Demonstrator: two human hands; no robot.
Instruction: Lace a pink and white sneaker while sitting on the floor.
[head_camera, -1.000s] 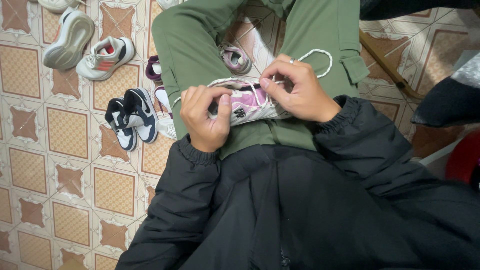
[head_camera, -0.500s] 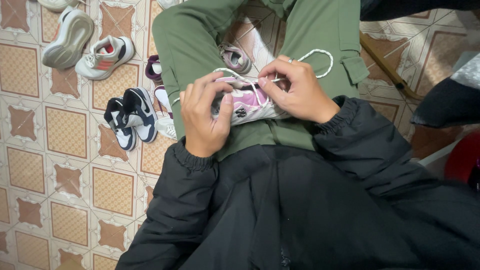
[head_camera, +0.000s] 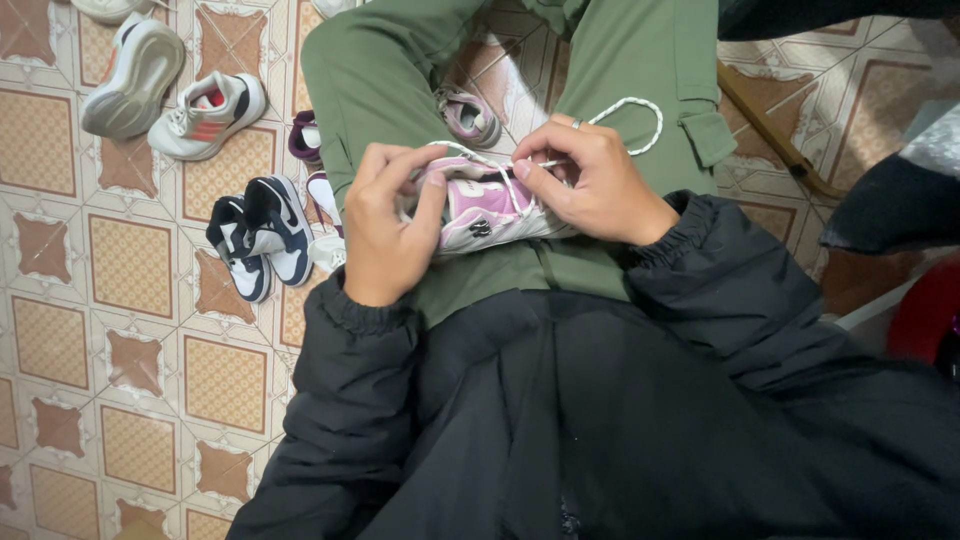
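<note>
On our lap, against the green trousers (head_camera: 620, 90), we are holding a pink and white sneaker (head_camera: 480, 205). Our left hand (head_camera: 385, 225) is gripping its side while our right hand (head_camera: 590, 185) is pinching the white lace (head_camera: 630, 105) at the eyelets. We are judging that lacing well means keeping the shoe braced, pulling the cord evenly, and not letting the loose loop twist.

Packages, labels, signs, screens: none in view, neither on the tiled floor (head_camera: 130, 330) nor around the shoe (head_camera: 490, 205).
</note>
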